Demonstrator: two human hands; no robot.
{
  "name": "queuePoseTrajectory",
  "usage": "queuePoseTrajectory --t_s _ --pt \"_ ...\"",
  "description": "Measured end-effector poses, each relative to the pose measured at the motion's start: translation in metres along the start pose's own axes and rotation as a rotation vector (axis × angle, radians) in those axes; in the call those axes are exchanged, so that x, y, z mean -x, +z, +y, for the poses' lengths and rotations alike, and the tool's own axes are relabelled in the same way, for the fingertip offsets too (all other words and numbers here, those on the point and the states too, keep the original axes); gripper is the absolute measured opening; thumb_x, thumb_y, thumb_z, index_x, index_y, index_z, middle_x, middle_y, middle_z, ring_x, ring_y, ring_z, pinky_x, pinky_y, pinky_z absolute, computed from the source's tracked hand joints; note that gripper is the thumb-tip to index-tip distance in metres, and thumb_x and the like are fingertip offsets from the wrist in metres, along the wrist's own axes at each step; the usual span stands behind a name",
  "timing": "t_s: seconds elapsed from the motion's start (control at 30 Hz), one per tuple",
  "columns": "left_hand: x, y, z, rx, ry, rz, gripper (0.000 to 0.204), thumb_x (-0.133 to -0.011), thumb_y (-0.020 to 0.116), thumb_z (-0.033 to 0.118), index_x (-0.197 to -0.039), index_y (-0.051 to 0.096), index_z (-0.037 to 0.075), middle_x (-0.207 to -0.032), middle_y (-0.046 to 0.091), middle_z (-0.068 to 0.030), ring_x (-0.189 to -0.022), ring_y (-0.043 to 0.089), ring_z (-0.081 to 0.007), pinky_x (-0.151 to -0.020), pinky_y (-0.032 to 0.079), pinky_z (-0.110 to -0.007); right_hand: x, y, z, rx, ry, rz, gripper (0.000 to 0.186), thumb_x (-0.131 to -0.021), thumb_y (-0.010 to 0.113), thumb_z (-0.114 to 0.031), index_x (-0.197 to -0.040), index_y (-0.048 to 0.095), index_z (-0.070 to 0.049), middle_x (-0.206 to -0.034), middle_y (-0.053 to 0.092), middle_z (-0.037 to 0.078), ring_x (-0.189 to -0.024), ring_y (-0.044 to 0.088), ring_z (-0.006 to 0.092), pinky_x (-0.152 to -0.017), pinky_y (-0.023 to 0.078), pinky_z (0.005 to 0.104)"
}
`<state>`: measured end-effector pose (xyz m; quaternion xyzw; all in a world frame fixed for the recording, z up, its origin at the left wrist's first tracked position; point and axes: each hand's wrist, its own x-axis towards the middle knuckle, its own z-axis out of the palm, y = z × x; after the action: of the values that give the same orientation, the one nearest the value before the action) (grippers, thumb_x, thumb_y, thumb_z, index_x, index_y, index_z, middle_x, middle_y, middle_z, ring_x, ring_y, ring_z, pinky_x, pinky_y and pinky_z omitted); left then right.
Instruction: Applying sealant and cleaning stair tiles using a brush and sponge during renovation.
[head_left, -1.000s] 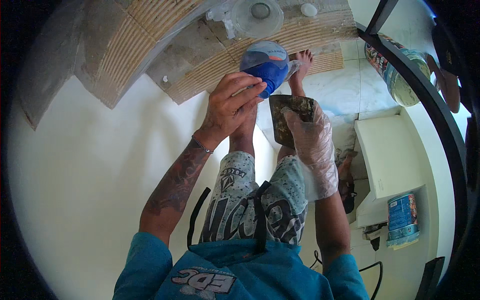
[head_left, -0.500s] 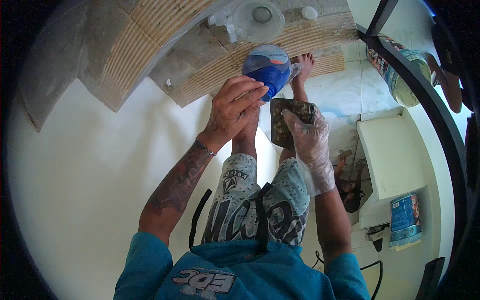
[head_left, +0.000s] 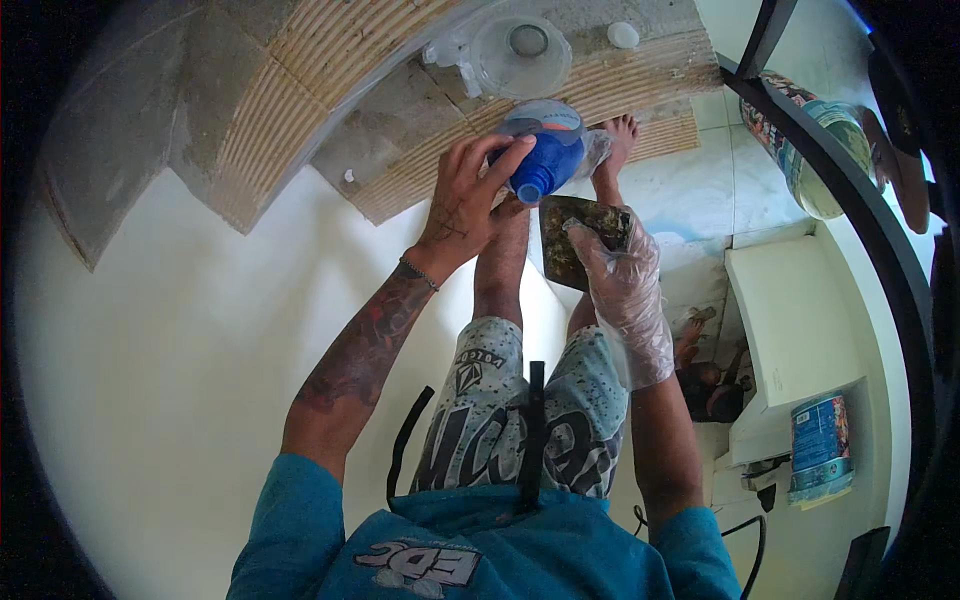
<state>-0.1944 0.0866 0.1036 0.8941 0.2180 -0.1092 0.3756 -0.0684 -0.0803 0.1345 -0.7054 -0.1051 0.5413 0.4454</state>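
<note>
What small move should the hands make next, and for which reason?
Perhaps shift the blue bottle a little to the right with the left hand, so that its mouth comes over the dark plate in the gloved right hand. The bottle is tilted, its mouth looks uncapped, and in this view it sits just beyond the plate's upper left corner, so anything poured might miss.

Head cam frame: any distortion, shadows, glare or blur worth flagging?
Head view: strong fisheye, corners black, dark rail bowed near the rim; head view: soft shadows on the pale wall beside the left hand; head view: highlights on the clear glove; head view: blue bottle and scraper look reasonably sharp.
</note>
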Motion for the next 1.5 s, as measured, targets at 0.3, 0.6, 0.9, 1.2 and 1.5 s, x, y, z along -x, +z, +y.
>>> queuePoseTrajectory --t_s 0.3,0.6,0.9,1.2,1.5 --pt "0.006 0.024 0.001 0.249 0.014 0.038 0.071 -0.07 0.065 0.0 -0.133 0.035 0.011 -0.13 0.038 -0.0169 -0.12 0.039 -0.0375 -0.1 0.036 -0.044 0.012 0.027 -0.005 -0.522 0.193 0.249 0.018 -0.085 0.061 -0.01 -0.098 0.057 0.002 -0.087 0.063 0.007 -0.073 0.06 0.0122 -0.066 0.049 0.0259" --pt "0.005 0.025 -0.002 0.293 0.002 0.082 0.07 -0.07 0.067 0.002 -0.132 0.039 0.016 -0.127 0.041 -0.0158 -0.118 0.042 -0.0358 -0.098 0.039 -0.042 0.007 0.032 -0.006 -0.852 0.398 0.242 0.025 -0.082 0.063 -0.007 -0.105 0.055 -0.001 -0.089 0.063 0.006 -0.073 0.061 0.0129 -0.065 0.051 0.026" --pt "0.007 0.033 -0.003 0.281 0.006 0.081 0.067 -0.072 0.066 0.004 -0.132 0.038 0.014 -0.128 0.041 -0.0152 -0.12 0.04 -0.0355 -0.1 0.036 -0.042 0.012 0.031 -0.008 -0.915 0.413 0.213 0.023 -0.083 0.063 -0.01 -0.103 0.056 0.0 -0.088 0.063 0.006 -0.073 0.062 0.0139 -0.065 0.051 0.026" --pt "0.011 0.04 0.0 0.22 -0.008 0.073 0.053 -0.087 0.055 0.028 -0.132 0.037 0.008 -0.129 0.04 -0.0169 -0.121 0.04 -0.0361 -0.1 0.035 -0.044 0.014 0.019 -0.013 0.027 -0.048 0.355 0.015 -0.081 0.063 -0.006 -0.091 0.057 0.004 -0.079 0.064 0.015 -0.068 0.063 0.0219 -0.06 0.049 0.0304" --pt "0.011 0.037 0.0 0.245 -0.006 0.084 0.057 -0.081 0.061 0.018 -0.133 0.037 0.013 -0.128 0.04 -0.0171 -0.12 0.04 -0.037 -0.099 0.036 -0.044 0.006 0.019 -0.011 -0.355 0.249 0.289 0.022 -0.083 0.063 -0.008 -0.101 0.058 0.004 -0.088 0.063 0.009 -0.076 0.06 0.0124 -0.066 0.05 0.0253"
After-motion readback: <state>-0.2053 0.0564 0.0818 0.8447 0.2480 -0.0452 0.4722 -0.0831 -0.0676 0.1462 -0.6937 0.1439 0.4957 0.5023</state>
